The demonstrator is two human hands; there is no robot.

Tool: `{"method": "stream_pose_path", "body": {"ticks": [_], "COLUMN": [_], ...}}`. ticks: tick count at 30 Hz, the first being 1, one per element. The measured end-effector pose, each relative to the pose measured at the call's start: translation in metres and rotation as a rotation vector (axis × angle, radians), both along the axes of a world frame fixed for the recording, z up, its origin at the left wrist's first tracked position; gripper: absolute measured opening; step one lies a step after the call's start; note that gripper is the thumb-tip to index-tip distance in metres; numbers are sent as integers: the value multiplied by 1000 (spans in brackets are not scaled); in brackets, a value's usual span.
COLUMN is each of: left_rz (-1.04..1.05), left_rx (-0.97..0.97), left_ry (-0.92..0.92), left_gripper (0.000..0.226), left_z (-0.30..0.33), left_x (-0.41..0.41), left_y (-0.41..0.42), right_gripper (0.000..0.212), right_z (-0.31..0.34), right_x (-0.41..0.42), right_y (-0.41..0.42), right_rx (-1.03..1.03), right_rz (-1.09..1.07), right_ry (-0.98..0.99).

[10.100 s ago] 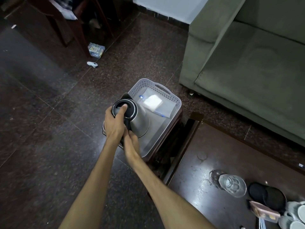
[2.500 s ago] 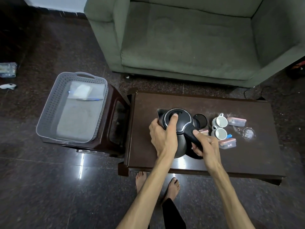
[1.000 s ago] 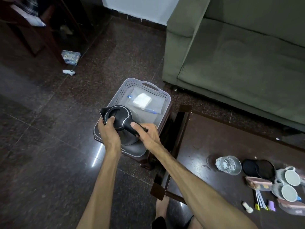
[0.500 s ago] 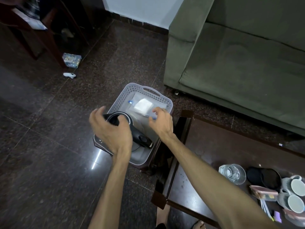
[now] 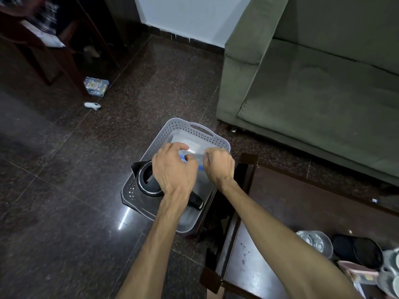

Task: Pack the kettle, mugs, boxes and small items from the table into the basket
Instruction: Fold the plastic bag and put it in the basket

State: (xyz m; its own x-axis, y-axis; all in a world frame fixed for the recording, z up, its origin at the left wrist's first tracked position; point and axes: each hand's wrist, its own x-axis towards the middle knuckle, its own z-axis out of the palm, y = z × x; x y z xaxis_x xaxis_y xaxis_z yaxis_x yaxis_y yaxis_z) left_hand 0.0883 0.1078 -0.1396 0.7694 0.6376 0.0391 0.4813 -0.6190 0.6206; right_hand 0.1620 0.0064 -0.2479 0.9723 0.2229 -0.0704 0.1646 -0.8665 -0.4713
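The black kettle (image 5: 146, 180) stands inside the near end of the grey perforated basket (image 5: 194, 130), its handle pointing toward me. Over the basket's far half, my left hand (image 5: 172, 167) and my right hand (image 5: 220, 167) pinch the two ends of a clear plastic bag (image 5: 194, 152) with a blue strip, held just above the basket floor. On the dark wooden table (image 5: 291, 190) at the lower right lie a glass (image 5: 315, 242), the black kettle base (image 5: 356, 249), a pink-lidded box (image 5: 356, 275) and white mugs (image 5: 390, 262), cut off by the frame edge.
The basket sits on a low dark stool (image 5: 213, 214) beside the table's left end. A green sofa (image 5: 313, 93) fills the upper right. A small box (image 5: 96, 86) and a white object (image 5: 92, 105) lie on the dark floor near wooden furniture (image 5: 54, 50).
Both hands let go of the kettle after setting it in the basket. They moved forward over the basket's far half and closed on the plastic bag.
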Motion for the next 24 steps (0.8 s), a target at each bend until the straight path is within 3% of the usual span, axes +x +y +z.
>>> {"method": "stream_pose_path", "body": {"ticks": [4,10,12,14,15,16,18,21,23,24], "left_rz": [13,192,275,331,336,312,213,115,59,35], "left_rx": [-134,-434,-688,-1027,-1209,-1339,-1496,-1511,-1444,-1372], "left_ry": [-59,-107,-21,62,89,110,73,63,49,40], "left_gripper": [41,69,80,85,75,57,33,30,26,22], "left_z": [5,27,26,25,25,31,44,48,50,53], "left_x": [2,5,11,15,17,18,20,18,16,16], "left_y": [-12,-55,-68,-80,-86,-93,-114,-144,-167,-181], "right_gripper": [16,27,34,20,6,17,32,20,23,15], "right_z": [39,113,134,148,154,156,161,160,152,145], "right_x": [-17,-33,-35,-35,-37,-39,-43,-54,-62,-67], "right_y": [-29,-93,-119,-143,-157,-172,-205,-247,-274,-290], "right_rx": [407,1006,1180,1332,1397,1446,1515,1509,1292,1135], "right_rz": [-223,-265,-327,-384,-407,-444,-512,-633,-743,-792], "right_ry": [64,285,383,482,535,575,635,592,509,454]}}
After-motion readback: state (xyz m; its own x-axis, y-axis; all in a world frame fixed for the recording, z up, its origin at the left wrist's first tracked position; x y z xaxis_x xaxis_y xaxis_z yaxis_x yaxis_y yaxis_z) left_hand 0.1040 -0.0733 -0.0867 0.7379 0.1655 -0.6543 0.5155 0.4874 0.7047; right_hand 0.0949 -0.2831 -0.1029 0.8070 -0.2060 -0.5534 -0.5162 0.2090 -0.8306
